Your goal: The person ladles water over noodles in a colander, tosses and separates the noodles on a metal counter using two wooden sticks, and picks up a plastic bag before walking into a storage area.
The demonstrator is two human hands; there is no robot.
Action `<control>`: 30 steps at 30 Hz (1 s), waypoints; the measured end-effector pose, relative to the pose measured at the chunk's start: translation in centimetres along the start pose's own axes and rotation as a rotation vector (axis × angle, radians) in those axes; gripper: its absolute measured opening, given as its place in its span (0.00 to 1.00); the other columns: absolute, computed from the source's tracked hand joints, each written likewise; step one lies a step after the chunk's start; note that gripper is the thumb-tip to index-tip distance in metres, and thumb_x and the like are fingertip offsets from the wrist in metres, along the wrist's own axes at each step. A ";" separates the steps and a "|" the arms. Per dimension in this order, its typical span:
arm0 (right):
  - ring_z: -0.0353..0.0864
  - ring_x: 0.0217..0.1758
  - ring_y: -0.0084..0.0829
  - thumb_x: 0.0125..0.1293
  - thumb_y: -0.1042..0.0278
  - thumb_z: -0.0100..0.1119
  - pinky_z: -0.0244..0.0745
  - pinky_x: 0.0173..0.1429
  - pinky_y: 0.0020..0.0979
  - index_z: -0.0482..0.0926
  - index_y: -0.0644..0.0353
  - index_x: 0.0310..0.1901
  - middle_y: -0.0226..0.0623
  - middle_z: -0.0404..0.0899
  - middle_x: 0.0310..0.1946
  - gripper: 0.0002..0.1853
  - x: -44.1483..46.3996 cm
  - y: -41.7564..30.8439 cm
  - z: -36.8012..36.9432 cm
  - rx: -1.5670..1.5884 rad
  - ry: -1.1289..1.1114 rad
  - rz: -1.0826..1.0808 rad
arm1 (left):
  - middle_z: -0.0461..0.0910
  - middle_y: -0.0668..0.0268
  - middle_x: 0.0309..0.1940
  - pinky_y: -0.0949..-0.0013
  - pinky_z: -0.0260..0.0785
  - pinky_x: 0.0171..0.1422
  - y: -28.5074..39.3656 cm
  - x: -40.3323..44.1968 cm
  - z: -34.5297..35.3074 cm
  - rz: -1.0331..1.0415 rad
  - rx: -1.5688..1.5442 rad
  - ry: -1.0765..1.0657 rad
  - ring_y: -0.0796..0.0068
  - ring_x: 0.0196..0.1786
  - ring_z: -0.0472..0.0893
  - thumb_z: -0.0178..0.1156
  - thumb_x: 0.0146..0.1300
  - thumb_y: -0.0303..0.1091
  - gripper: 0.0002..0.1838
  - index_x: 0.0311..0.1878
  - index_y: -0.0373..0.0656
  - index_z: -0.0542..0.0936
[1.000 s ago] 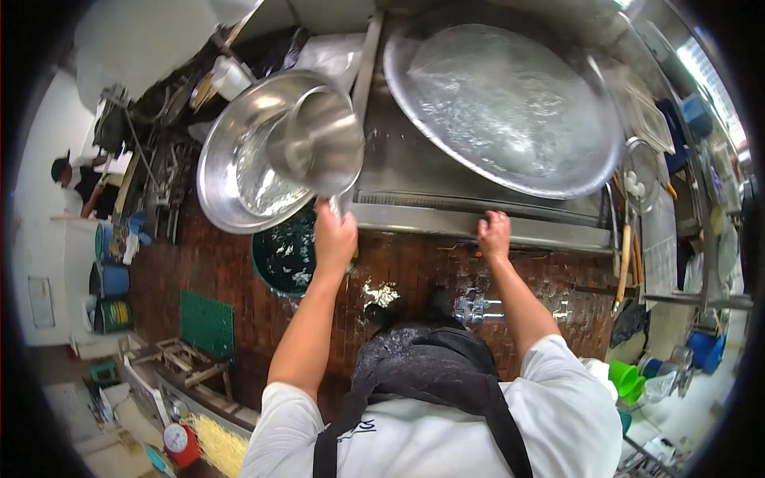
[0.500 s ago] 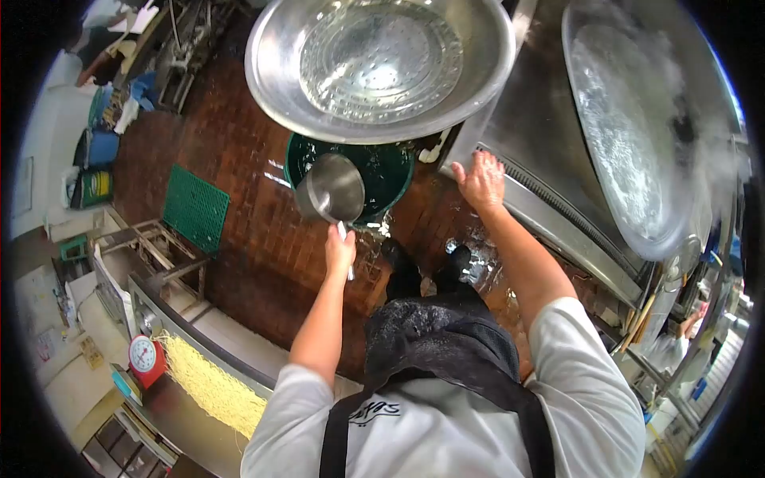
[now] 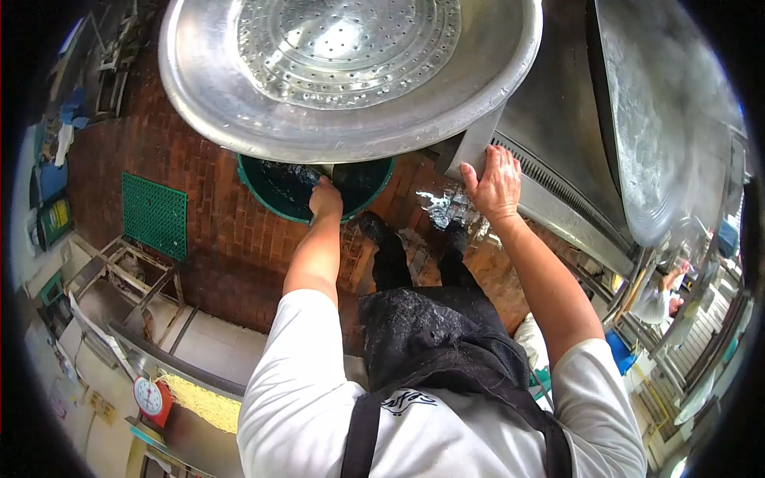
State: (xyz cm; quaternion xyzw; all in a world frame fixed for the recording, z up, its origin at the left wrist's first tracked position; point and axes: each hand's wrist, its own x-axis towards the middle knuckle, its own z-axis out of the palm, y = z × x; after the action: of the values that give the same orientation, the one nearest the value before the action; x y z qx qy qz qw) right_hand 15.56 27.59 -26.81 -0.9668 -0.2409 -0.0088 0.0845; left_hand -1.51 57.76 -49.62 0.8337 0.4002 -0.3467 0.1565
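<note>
1. I see smooth, glossy metal on the basin (image 3: 209, 89).
2. The bench (image 3: 550, 127) is duller, smooth metal.
3. The tub (image 3: 261, 188) looks like smooth plastic.
4. My apron (image 3: 418, 328) is cloth, matt with glossy, wet-looking patches.

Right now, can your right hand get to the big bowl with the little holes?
Probably yes: the right hand looks empty, its fingers spread, near the rim of the bowl, and nothing seems to block the way between them.
</note>
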 end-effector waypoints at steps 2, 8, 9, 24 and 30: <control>0.76 0.53 0.52 0.66 0.45 0.60 0.67 0.61 0.49 0.73 0.69 0.54 0.54 0.78 0.48 0.31 0.0 0.0 0.0 0.024 0.003 -0.011 | 0.81 0.45 0.55 0.47 0.81 0.52 0.5 2.1 0.7 0.070 0.028 -0.120 0.52 0.53 0.85 0.47 0.75 0.36 0.17 0.62 0.42 0.71; 0.76 0.53 0.51 0.65 0.45 0.61 0.67 0.61 0.48 0.72 0.69 0.54 0.53 0.77 0.48 0.31 0.2 0.0 -0.2 0.032 0.004 -0.021 | 0.84 0.49 0.30 0.54 0.81 0.31 -2.1 6.9 1.6 0.057 -0.415 -0.515 0.56 0.28 0.86 0.63 0.62 0.31 0.25 0.60 0.31 0.70; 0.76 0.53 0.51 0.65 0.45 0.61 0.67 0.61 0.48 0.72 0.69 0.54 0.53 0.77 0.48 0.31 0.1 0.0 -0.2 0.029 0.017 -0.025 | 0.80 0.53 0.23 0.57 0.74 0.20 -2.4 4.0 -1.3 0.123 -0.594 -0.433 0.61 0.18 0.81 0.67 0.54 0.26 0.29 0.59 0.29 0.70; 0.76 0.54 0.46 0.65 0.42 0.61 0.67 0.61 0.46 0.76 0.66 0.49 0.47 0.79 0.47 0.29 -0.6 0.1 -1.3 0.149 0.027 0.013 | 0.73 0.68 0.22 0.69 0.66 0.16 -4.8 -23.7 -7.2 0.198 -1.035 -0.199 0.78 0.15 0.71 0.66 0.61 0.27 0.23 0.57 0.41 0.68; 0.71 0.68 0.50 0.61 0.61 0.66 0.64 0.72 0.48 0.76 0.65 0.58 0.52 0.75 0.60 0.25 -1.8 4.5 -3.2 0.466 -0.041 -0.063 | 0.70 0.70 0.23 0.70 0.67 0.18 -0.1 -38.7 -11.9 0.327 -1.047 -0.185 0.79 0.16 0.71 0.66 0.61 0.28 0.16 0.45 0.43 0.67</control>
State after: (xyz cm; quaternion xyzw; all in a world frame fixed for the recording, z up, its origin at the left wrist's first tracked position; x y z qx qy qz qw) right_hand 16.11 22.31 -24.50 -0.9132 -0.2682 0.0638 0.3001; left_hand -13.20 42.57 -13.95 0.6620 0.3693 -0.1443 0.6361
